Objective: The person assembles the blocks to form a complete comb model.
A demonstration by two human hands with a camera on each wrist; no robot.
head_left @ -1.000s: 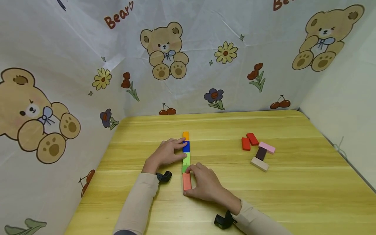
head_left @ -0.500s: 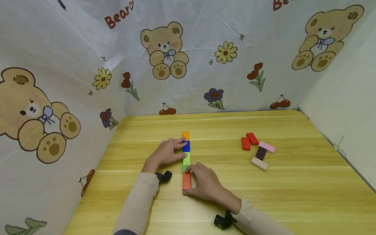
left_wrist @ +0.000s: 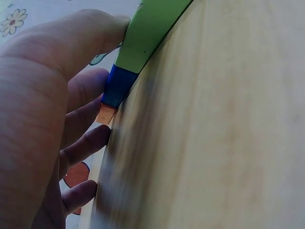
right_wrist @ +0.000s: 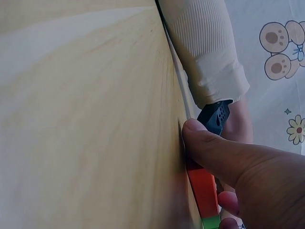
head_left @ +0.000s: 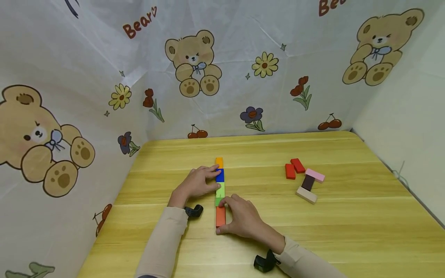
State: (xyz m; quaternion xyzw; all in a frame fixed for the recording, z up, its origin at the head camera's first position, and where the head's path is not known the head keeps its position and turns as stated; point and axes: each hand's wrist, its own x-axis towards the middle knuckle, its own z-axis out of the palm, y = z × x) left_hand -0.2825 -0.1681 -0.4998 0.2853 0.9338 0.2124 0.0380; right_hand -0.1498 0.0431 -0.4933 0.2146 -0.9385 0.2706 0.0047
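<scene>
In the head view, a straight row of blocks runs from far to near: orange, blue, light green, green and an orange-red block. My left hand lies along the row's left side. Its thumb touches the light green block and its fingertips reach the blue one, fingers loosely extended. My right hand holds the orange-red block lengthwise, thumb at the near end and index finger by the green block. The right fingers partly cover the green block.
Right of the row lie two red blocks, a pink block, a dark brown block and a beige block. A bear-print cloth hangs behind the wooden table.
Both hands have stayed nearly in place. My right thumb has shifted very slightly left at the orange-red block's near end, and that block's top looks darker. The head view has tipped a little.
</scene>
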